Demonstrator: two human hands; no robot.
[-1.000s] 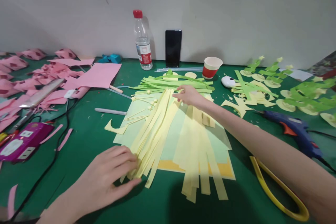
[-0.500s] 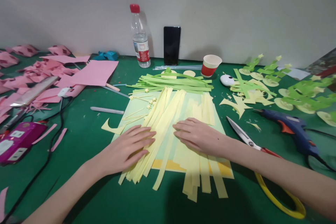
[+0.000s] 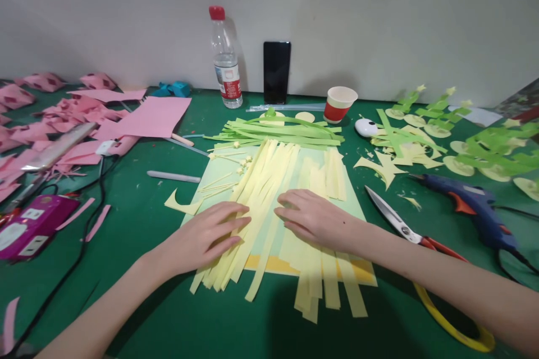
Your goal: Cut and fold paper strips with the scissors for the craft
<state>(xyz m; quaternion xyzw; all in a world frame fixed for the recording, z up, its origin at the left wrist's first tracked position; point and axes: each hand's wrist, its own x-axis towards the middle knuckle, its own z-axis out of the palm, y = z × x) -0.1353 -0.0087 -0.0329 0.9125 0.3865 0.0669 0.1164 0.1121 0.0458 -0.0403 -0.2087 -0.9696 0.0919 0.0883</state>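
Note:
Pale yellow paper strips lie in a loose bundle across a light green sheet on the table. My left hand rests on the lower left side of the bundle, its fingers stretched out toward the right. Over the strips on the right, my right hand lies palm down with bent, parted fingers; its fingertips reach the gap beside the bundle. Whether anything is under its palm is hidden. Below it, the ends of wider yellow strips hang past the sheet's lower edge. Small paper stars and thin strips sit at the sheet's upper left.
Green strips lie behind the sheet. Scissors and a blue glue gun are at right, near green paper plants. A bottle, phone and cup stand behind. Pink paper and a power strip are left.
My right hand has shifted slightly left, its fingers more bent. The bundle's upper strips are spread a little wider. My left hand stays nearly in place.

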